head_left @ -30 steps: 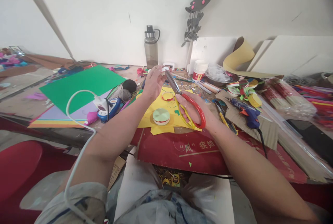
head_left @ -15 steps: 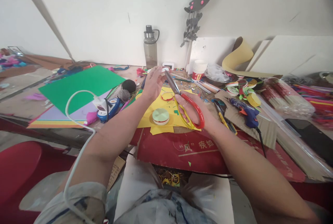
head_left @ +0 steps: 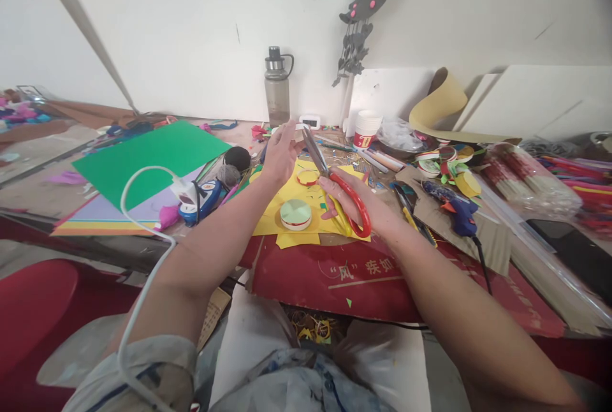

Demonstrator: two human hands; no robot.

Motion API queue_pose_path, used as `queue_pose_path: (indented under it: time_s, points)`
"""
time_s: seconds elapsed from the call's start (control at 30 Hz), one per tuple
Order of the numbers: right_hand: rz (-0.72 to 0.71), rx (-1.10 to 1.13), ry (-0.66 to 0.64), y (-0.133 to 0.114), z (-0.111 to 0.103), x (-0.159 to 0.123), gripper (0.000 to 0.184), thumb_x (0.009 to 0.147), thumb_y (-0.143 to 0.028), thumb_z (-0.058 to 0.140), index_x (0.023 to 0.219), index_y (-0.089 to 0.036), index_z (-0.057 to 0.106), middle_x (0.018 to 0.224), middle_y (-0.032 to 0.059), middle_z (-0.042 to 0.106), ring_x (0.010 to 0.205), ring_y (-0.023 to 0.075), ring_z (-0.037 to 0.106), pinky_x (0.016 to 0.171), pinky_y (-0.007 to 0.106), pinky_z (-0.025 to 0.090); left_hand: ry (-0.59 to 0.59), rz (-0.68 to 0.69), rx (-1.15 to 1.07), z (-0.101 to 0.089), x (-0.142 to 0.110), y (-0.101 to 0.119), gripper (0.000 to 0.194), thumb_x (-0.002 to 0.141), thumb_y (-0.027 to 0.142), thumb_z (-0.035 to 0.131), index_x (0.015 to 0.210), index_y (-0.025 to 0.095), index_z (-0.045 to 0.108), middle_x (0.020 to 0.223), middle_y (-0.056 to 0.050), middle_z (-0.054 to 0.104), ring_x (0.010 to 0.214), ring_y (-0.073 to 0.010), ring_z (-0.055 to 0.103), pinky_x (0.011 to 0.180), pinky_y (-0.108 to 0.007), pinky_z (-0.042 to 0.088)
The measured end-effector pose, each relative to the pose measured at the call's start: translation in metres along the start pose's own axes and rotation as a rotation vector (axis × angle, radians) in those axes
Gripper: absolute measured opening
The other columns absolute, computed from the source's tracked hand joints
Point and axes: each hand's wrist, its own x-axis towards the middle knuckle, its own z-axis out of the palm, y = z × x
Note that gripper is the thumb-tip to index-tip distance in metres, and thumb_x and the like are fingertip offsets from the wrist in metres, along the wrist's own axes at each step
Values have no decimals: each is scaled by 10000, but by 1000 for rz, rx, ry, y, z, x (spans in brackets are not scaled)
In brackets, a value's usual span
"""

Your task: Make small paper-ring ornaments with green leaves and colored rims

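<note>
My left hand is raised above the far part of the yellow paper, its fingers closed on a small white piece that looks like paper; most of that piece is hidden behind the fingers. In my right hand is a pair of scissors with one red and one yellow handle. The blade tips meet the edge of the white piece. Below, a round disc with a pale green top lies on the yellow paper. A thin red-and-white ring rests behind it.
On the left are a green sheet and a power strip with a white cable crossing over my left arm. A bottle and paper cups stand at the back. To the right lie a glue gun, a utility knife and a phone.
The scissors' red and yellow handles have come closer together, and the blades have narrowed at the white piece. My left hand stays in nearly the same spot.
</note>
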Motion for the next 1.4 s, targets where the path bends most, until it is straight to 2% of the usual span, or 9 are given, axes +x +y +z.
queue_pose_path:
  time_s: [0.1, 0.17, 0.3, 0.37, 0.47, 0.57, 0.77, 1.13, 1.4]
  points:
    - [-40, -74, 3, 5, -5, 2, 416, 928, -603, 742, 865, -246, 538, 710, -36, 524, 601, 131, 564, 537, 266, 614, 64, -37, 47, -8, 8, -3, 382, 942, 606, 732, 893, 228, 705, 1021, -91, 811, 1053, -229, 795, 936, -351, 644]
    - [-102, -192, 75, 12, -12, 6, 382, 953, -587, 707, 857, -246, 565, 672, -31, 532, 576, 146, 561, 529, 271, 571, 74, -63, 102, -13, 14, -4, 464, 936, 685, 695, 867, 226, 694, 938, -96, 805, 911, -215, 796, 793, -318, 643]
    - [-236, -630, 275, 29, -26, 18, 161, 963, -391, 705, 979, -231, 720, 734, 31, 674, 682, 212, 640, 693, 331, 552, 88, -86, 181, -15, 16, -3, 513, 938, 739, 651, 868, 231, 671, 793, -68, 764, 654, -157, 718, 587, -268, 570]
    - [-218, -798, 296, 32, -29, 21, 241, 974, -318, 670, 1175, -231, 770, 893, 91, 777, 804, 265, 709, 786, 374, 559, 84, -80, 217, -12, 14, 0, 486, 977, 695, 629, 836, 230, 628, 711, -37, 710, 521, -111, 619, 484, -240, 485]
    - [-155, -949, 290, 29, -26, 19, 405, 1007, -308, 618, 1387, -227, 734, 1111, 143, 824, 1000, 321, 761, 883, 405, 564, 67, -79, 263, -5, 8, 7, 453, 1047, 586, 585, 785, 220, 530, 630, 4, 619, 410, -65, 486, 385, -215, 340]
    - [-113, -1048, 269, 21, -21, 15, 438, 1042, -327, 564, 1440, -218, 710, 1197, 155, 824, 1082, 339, 770, 924, 412, 564, 44, -77, 293, 0, 3, 13, 458, 1073, 568, 542, 789, 214, 486, 612, 22, 582, 408, -58, 478, 370, -202, 297]
    - [-77, -1167, 249, 13, -18, 11, 468, 1064, -297, 490, 1484, -223, 682, 1180, 155, 831, 1053, 336, 783, 881, 397, 561, 75, -102, 335, 1, 3, 15, 481, 1043, 596, 589, 779, 211, 474, 623, 24, 578, 414, -43, 455, 386, -201, 296]
    - [-55, -1191, 217, 9, -18, 8, 471, 1054, -288, 491, 1484, -234, 674, 1219, 167, 821, 1089, 338, 775, 843, 378, 529, 93, -114, 418, 1, 5, 16, 503, 1017, 641, 605, 788, 210, 483, 609, 34, 552, 396, -38, 420, 402, -214, 273]
    - [-57, -1207, 193, 6, -19, 8, 407, 1056, -322, 499, 1387, -210, 708, 1191, 169, 822, 1060, 326, 768, 811, 358, 507, 74, -155, 434, 1, 2, 20, 487, 1066, 582, 551, 764, 211, 457, 578, 38, 546, 371, -34, 432, 390, -193, 239]
